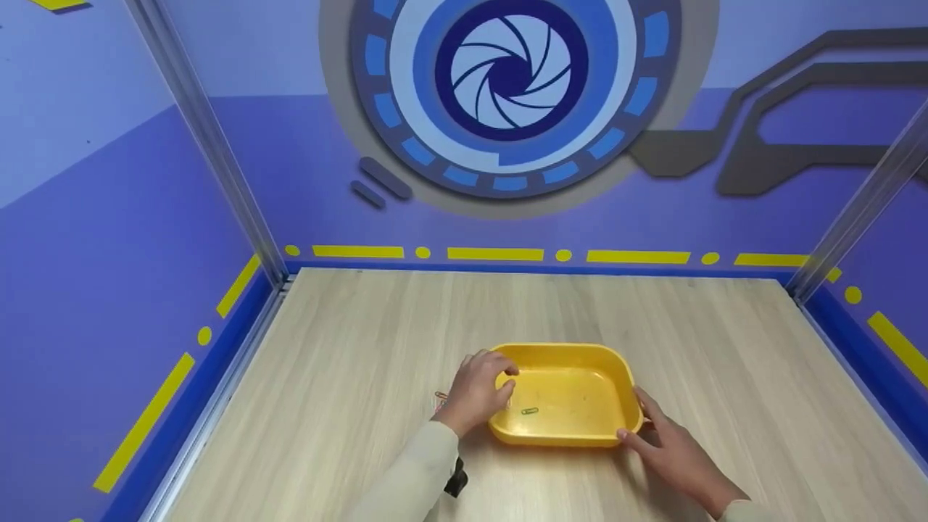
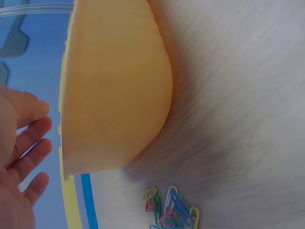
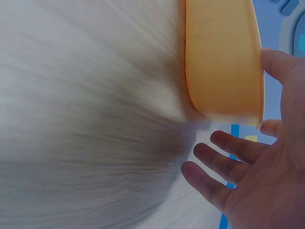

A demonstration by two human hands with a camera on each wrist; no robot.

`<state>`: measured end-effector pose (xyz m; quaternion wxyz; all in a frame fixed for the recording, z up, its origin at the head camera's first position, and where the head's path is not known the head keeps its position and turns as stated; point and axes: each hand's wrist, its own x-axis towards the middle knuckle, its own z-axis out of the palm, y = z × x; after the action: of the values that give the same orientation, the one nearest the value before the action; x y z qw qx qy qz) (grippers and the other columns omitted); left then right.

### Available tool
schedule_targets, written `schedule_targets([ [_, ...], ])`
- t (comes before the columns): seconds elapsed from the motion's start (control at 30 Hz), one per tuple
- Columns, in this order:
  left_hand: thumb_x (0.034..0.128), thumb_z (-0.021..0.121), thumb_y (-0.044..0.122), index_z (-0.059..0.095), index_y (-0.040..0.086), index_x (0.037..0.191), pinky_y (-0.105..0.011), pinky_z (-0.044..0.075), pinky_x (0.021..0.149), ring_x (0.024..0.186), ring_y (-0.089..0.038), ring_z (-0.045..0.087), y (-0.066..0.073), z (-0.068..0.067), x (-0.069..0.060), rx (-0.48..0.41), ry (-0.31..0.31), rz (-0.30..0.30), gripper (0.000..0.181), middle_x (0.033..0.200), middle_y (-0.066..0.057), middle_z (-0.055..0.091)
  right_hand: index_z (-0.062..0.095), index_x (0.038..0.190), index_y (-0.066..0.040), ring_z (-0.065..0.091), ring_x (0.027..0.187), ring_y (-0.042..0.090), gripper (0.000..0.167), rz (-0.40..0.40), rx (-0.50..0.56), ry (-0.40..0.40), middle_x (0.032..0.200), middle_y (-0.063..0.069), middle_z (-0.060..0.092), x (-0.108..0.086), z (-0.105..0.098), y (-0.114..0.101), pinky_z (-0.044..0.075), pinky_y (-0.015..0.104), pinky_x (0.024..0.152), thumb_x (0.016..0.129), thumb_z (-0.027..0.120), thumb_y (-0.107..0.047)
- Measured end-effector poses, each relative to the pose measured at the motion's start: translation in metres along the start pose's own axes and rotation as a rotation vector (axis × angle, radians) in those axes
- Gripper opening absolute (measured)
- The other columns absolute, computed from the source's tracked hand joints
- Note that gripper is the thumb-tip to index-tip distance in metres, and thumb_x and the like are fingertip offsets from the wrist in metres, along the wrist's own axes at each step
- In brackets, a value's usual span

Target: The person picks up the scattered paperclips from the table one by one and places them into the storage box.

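A yellow plastic bin [image 1: 573, 441] stands on the table, with one green paper clip [image 1: 530, 411] on its floor. My left hand [image 1: 478, 384] is over the bin's left rim, fingers loosely bent and thumb apart from them; nothing shows between them. Just left of the bin, partly hidden behind that hand in the head view, lies a small pile of coloured paper clips [image 2: 176, 212]. At the bin's near right corner, my right hand [image 1: 670, 446] holds the rim between thumb and index finger. Its other fingers [image 3: 224, 164] stretch out beside the bin's wall.
The wooden table [image 1: 377, 319] is bounded by purple printed panels [image 1: 275, 159] at the back and sides. Metal posts [image 1: 210, 145] rise at the back corners. Something black [image 1: 457, 480] shows below my left sleeve.
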<state>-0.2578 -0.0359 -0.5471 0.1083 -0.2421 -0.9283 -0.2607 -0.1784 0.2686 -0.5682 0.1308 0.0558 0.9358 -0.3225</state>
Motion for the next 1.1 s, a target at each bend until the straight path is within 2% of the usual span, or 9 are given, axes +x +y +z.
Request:
schedule_targets([
  [0.3,0.0845,0.072,0.019,0.07,0.018,0.098,-0.031,0.044,0.086,0.099,-0.013,0.061,-0.005,-0.004,-0.004,-0.014,0.029,0.035,0.013,0.1,0.007,0.07,0.01,0.156,-0.014,0.052,0.126,0.036,0.097,-0.02,0.006,-0.005,0.148,0.025,0.041,-0.001,-0.002,0.0,0.03,0.066,0.105,0.087,0.054,-0.065],
  [0.6,0.0873,0.07,0.026,0.069,0.021,0.108,-0.032,0.045,0.09,0.103,-0.011,0.059,-0.009,-0.012,-0.008,-0.007,-0.021,-0.05,0.021,0.106,0.008,0.068,0.01,0.156,-0.014,0.052,0.126,0.034,0.097,-0.021,0.012,-0.002,0.149,0.023,0.04,-0.002,-0.002,0.0,0.03,0.065,0.105,0.086,0.054,-0.065],
  [0.93,0.0865,0.07,0.025,0.066,0.018,0.116,-0.033,0.044,0.088,0.099,-0.012,0.059,-0.018,-0.017,-0.013,0.026,-0.016,-0.045,0.03,0.103,0.007,0.067,0.009,0.156,-0.015,0.052,0.127,0.035,0.097,-0.018,0.007,-0.002,0.15,0.024,0.039,0.0,-0.001,0.002,0.029,0.066,0.106,0.086,0.053,-0.066],
  [1.1,0.0857,0.072,0.023,0.064,0.017,0.118,-0.033,0.044,0.089,0.097,-0.011,0.058,-0.024,-0.021,-0.017,0.006,-0.013,-0.063,0.034,0.102,0.008,0.066,0.009,0.156,-0.015,0.053,0.126,0.035,0.098,-0.018,0.008,-0.003,0.149,0.024,0.04,0.0,-0.001,0.001,0.031,0.066,0.105,0.086,0.052,-0.067],
])
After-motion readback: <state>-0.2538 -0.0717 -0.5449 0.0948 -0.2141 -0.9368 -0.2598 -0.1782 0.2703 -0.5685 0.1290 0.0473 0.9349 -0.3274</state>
